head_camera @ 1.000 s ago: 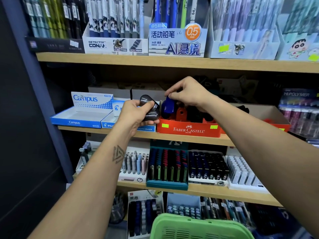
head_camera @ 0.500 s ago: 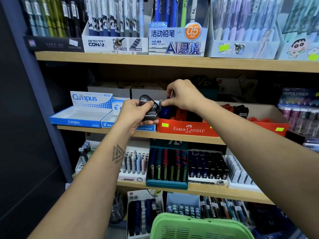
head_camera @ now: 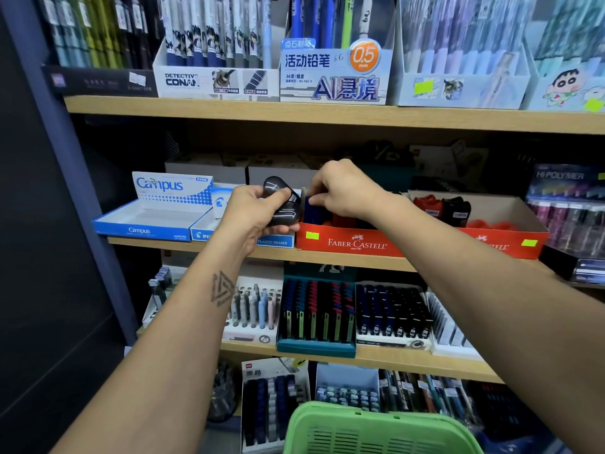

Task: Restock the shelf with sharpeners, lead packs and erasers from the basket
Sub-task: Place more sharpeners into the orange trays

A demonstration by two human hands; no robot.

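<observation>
Restocking was judged partly done: the right hand [head_camera: 343, 191] pinched a blue sharpener [head_camera: 312, 209] at the left end of the red Faber-Castell tray [head_camera: 347, 244], which already held several, while the left hand [head_camera: 253, 209] gripped two dark sharpeners [head_camera: 283, 204] just beside it. The green basket [head_camera: 376, 430] sat below, its contents hidden. The wooden shelf [head_camera: 327, 116] stood crowded with stationery displays.

Left hand [head_camera: 253, 209] grips two dark oval sharpeners [head_camera: 282, 201], stacked. Just beside it, the right hand [head_camera: 347, 188] pinches a blue sharpener [head_camera: 312, 209], apparently at the left end of the red Faber-Castell tray [head_camera: 353, 245]. Beyond the right forearm, red and black sharpeners [head_camera: 442, 206] lie in that tray. Below both forearms, a green basket [head_camera: 376, 430].
</observation>
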